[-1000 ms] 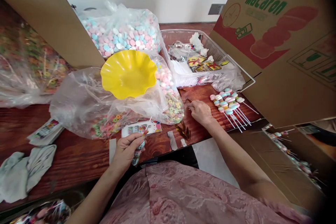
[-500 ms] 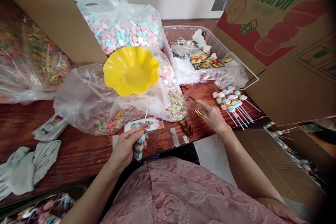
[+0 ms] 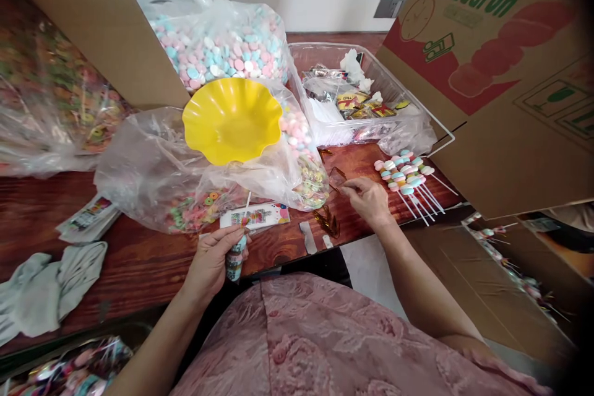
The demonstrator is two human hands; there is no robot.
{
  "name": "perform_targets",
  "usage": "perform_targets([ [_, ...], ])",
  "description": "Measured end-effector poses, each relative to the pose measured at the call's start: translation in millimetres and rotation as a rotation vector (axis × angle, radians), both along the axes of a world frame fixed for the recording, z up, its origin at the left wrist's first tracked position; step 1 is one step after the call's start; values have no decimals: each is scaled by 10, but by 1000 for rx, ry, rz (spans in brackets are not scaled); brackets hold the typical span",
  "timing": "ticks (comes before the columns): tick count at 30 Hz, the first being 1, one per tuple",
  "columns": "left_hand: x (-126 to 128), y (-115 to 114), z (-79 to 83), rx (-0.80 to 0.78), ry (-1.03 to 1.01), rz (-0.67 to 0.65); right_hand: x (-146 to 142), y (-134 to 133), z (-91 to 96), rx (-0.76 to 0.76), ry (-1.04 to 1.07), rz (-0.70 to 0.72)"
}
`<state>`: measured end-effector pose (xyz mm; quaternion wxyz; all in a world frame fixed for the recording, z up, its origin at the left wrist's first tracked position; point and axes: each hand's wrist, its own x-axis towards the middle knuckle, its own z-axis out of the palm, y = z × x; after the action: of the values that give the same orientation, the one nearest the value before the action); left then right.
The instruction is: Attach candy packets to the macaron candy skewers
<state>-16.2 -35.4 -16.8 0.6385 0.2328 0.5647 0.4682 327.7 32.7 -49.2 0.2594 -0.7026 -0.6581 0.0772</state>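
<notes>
Table (image 3: 139, 266): the near edge runs right in front of the torso, and both hands work over the narrow bare wood strip along it. The far side of that strip is walled by a big clear bag (image 3: 153, 179) of ring candies, with a yellow bowl (image 3: 232, 117) perched on top (tilted toward the camera). Behind are a second bag (image 3: 223, 49) of pastel candies and a clear tray (image 3: 420, 98) of packets.

The right end is boxed in by a cardboard box (image 3: 501, 105) looming over the corner. The left end has a cardboard flap (image 3: 93, 25), a packet stack (image 3: 88, 219) and a grey cloth (image 3: 41, 288) by the edge. Free room is mainly the patch between the hands, and it's cluttered with a printed card (image 3: 255, 216), paper strips (image 3: 307, 237) and a tie pile (image 3: 327, 223).

Left hand (image 3: 211, 257): fingers curled tight round a wrapped skewer (image 3: 234, 257) at the table edge. Its candy end hangs below the fist and its stick points up toward the card.

Right hand (image 3: 369, 198): low over the wood, thumb and forefinger pinched on a single gold tie (image 3: 336, 175). The tie sticks out left of the fingertips, close to the bag. The tie pile sits nearer the edge, apart from the hand. The bare skewers (image 3: 408, 179) lie in a row just right of the knuckles, sticks aimed at the near-right edge. Can't tell if they touch the hand.
</notes>
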Motion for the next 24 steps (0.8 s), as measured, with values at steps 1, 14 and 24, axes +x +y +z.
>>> perform_targets([
  [1,15,-12,-7,-3,5,6,-31,56,4,-14,-20,7],
  [14,123,14,155,-9,-141,-166,-63,52,249,231,25,61],
  [24,626,217,272,-1,-367,-420,-841,-250,508,455,14,648],
])
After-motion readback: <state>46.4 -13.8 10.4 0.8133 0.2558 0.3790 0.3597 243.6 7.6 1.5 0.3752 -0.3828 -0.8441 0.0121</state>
